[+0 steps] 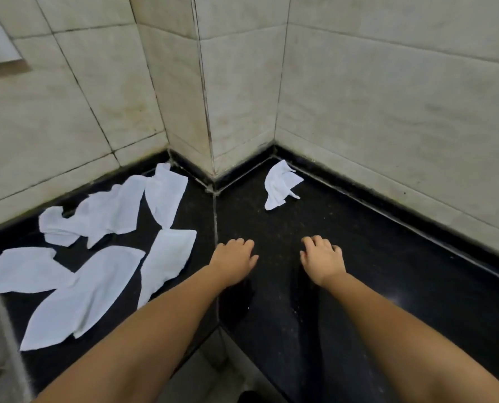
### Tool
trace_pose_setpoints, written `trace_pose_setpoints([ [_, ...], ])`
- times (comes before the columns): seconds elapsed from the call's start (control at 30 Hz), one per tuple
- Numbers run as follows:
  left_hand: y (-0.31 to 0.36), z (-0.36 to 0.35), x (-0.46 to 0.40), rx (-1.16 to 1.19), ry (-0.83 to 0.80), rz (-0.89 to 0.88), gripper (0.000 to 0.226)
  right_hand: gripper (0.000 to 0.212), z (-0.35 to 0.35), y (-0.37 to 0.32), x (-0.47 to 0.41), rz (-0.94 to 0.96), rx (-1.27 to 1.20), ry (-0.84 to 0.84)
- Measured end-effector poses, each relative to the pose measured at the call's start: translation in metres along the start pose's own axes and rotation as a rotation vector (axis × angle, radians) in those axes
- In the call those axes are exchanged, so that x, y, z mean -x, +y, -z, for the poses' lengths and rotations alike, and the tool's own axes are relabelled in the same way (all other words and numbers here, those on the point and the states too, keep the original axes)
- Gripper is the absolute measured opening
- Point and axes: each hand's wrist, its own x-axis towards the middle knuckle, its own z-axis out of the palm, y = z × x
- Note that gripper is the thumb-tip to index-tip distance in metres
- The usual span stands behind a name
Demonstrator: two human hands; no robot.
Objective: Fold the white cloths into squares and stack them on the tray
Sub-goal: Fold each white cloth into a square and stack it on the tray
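Both hands, left hand (234, 258) and right hand (321, 258), are held palm-down with each grip loosely spread and empty over the black polished stone tabletop (358, 257). Crumpled white cloths (97, 257) are scattered left; one crumpled white cloth (280, 184) lies near the tiled corner.

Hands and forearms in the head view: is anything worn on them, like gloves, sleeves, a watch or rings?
Nothing shows. The left hand and right hand are bare, without gloves, and both forearms are uncovered up to the frame edge, with no sleeve, watch or bracelet. No ring shows on the fingers, though they are small in view.
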Motion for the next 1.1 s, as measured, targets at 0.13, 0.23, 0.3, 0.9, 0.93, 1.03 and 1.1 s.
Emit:
trace_pose_setpoints([
  [0.13, -0.007, 0.002, -0.063, 0.025, -0.026, -0.037, 0.036, 0.041, 0.004, 0.007, -0.063, -0.041, -0.031, -0.003],
  [0.23, -0.013, 0.003, -0.118, 0.061, 0.005, -0.048, 0.035, 0.04, 0.005, 0.013, -0.116, -0.049, -0.05, 0.007],
  [0.3, -0.014, 0.001, -0.154, 0.075, 0.036, -0.06, 0.036, 0.041, 0.002, 0.017, -0.15, -0.053, -0.066, 0.009],
  [0.9, -0.025, -0.006, -0.227, 0.139, 0.14, -0.012, 0.029, 0.018, 0.012, 0.035, -0.211, -0.132, -0.228, 0.24],
  [0.93, -0.028, 0.0, -0.22, 0.127, 0.152, 0.0, 0.028, 0.017, 0.021, 0.036, -0.203, -0.166, -0.281, 0.264],
  [1.03, -0.034, 0.019, -0.198, 0.065, 0.206, 0.01, 0.024, 0.011, 0.048, 0.041, -0.174, -0.259, -0.451, 0.358],
  [1.1, -0.035, 0.031, -0.182, 0.128, 0.258, 0.005, 0.025, 0.01, 0.062, 0.045, -0.154, -0.281, -0.537, 0.411],
])
